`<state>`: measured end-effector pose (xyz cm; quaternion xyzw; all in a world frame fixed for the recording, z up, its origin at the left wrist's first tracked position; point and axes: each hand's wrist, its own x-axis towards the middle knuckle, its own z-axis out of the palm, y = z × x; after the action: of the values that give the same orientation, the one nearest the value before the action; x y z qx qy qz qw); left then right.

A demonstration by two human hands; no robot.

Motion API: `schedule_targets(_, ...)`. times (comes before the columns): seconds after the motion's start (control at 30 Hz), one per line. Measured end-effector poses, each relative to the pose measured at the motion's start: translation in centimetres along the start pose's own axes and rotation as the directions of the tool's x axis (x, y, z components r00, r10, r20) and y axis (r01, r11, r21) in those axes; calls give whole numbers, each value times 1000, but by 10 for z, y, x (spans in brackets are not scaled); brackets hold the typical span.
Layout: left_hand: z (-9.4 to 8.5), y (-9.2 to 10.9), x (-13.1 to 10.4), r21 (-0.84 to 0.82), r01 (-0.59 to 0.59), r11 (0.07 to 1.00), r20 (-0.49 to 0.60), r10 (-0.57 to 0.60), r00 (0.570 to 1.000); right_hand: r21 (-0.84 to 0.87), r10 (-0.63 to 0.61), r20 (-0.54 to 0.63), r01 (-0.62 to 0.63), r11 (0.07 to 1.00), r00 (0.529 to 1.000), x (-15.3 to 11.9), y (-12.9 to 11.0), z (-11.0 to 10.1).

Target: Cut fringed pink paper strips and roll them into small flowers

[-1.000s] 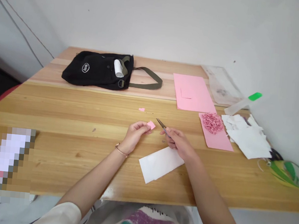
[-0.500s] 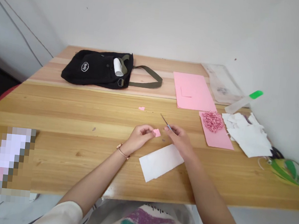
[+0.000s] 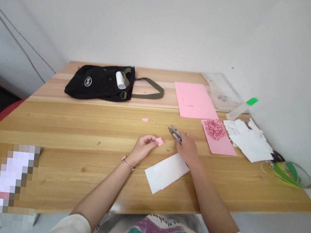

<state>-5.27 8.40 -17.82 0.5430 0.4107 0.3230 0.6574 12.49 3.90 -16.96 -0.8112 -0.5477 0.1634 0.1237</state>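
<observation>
A small pink paper piece (image 3: 159, 142) is pinched between the thumb and fingers of my left hand (image 3: 145, 147), just above the wooden table. My right hand (image 3: 187, 149) is closed around a pair of thread snips (image 3: 175, 133); their two blades are spread and point away to the left, apart from the pink piece. Below my hands lies a folded white paper (image 3: 165, 173), its right end partly under my right wrist. Another pink scrap (image 3: 145, 119) rests on the table farther back.
Pink sheets (image 3: 198, 102) lie at the back right. A heap of pink clippings (image 3: 215, 129) sits on a pink card, beside torn white paper (image 3: 252, 140). A green-capped tube (image 3: 241, 108) and green tape (image 3: 290, 173) are rightmost. A black bag (image 3: 100, 82) lies at the back left.
My right hand has turned the snips, so both blades now show spread apart, where they looked narrow before. My left hand keeps the pink piece. The whole view has shifted slightly.
</observation>
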Motion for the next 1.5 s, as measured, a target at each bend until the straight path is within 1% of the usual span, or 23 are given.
schedule_targets(0.17, -2, 7, -2, -33, -39, 999, -28, 38, 999, -21, -9, -18, 9, 1000, 1000, -1, -2, -4)
schedule_targets(0.3, -2, 9, -1, -39, -50, 998, -44, 48, 998, -139, -40, -57, 32, 990, 998, -7, -7, -6)
schedule_targets(0.43, -3, 11, -1, -31, -58, 998, -32, 57, 998, -197, -33, -57, 21, 980, 998, -12, -19, -9)
schedule_targets(0.5, -6, 20, -3, -29, -61, 998, -18, 60, 998, -167, -61, -52, 51, 985, 997, -12, -28, -19)
schedule_targets(0.53, -8, 29, -5, -29, -66, 997, -8, 66, 998, -126, -96, -52, 89, 988, 994, -12, -33, -28)
schedule_targets(0.6, -12, 53, -14, -37, -92, 995, 6, 92, 996, -2, -190, -50, 190, 982, 981, -14, -44, -53)
schedule_targets(0.63, -15, 68, -20, -20, -148, 989, 29, 148, 989, 87, -223, -65, 228, 970, 973, -16, -51, -69)
schedule_targets(0.67, -17, 85, -26, -3, -219, 976, 54, 218, 974, 179, -252, -106, 267, 947, 962, -20, -57, -84)
schedule_targets(0.7, -18, 101, -33, 17, -291, 957, 51, 290, 956, 264, -292, -179, 332, 906, 939, -24, -65, -99)
schedule_targets(0.73, -19, 117, -41, 39, -363, 931, 47, 361, 931, 334, -320, -278, 404, 852, 906, -29, -72, -113)
schedule_targets(0.8, -20, 142, -55, 106, -492, 864, 18, 493, 870, 425, -308, -454, 506, 750, 836, -42, -86, -132)
schedule_targets(0.87, -18, 157, -66, 181, -573, 800, -10, 584, 812, 518, -308, -491, 558, 648, 815, -55, -96, -139)
schedule_targets(0.93, -14, 161, -74, 226, -634, 740, -15, 653, 757, 606, -375, -436, 575, 549, 818, -64, -102, -139)
schedule_targets(1.0, -10, 160, -80, 251, -678, 691, -10, 702, 712, 667, -429, -385, 568, 483, 817, -68, -105, -135)
schedule_targets(1.07, -8, 158, -84, 286, -701, 654, 2, 731, 683, 702, -440, -374, 560, 440, 816, -68, -106, -133)
schedule_targets(1.1, -7, 157, -84, 306, -704, 641, 13, 737, 676, 718, -442, -372, 555, 421, 816, -68, -107, -133)
schedule_targets(1.17, -6, 158, -85, 335, -700, 631, 37, 733, 679, 758, -456, -347, 531, 379, 820, -66, -107, -133)
schedule_targets(1.27, -4, 158, -84, 341, -687, 641, 46, 719, 694, 838, -502, -251, 446, 316, 827, -66, -108, -133)
schedule_targets(1.37, 0, 155, -84, 341, -667, 663, -17, 714, 700, 907, -526, -153, 330, 260, 836, -65, -110, -131)
schedule_targets(1.43, 3, 154, -85, 329, -662, 674, -73, 717, 693, 938, -535, -109, 266, 225, 838, -64, -111, -130)
schedule_targets(1.5, 6, 153, -85, 315, -668, 674, -104, 724, 682, 953, -542, -73, 219, 209, 837, -62, -112, -131)
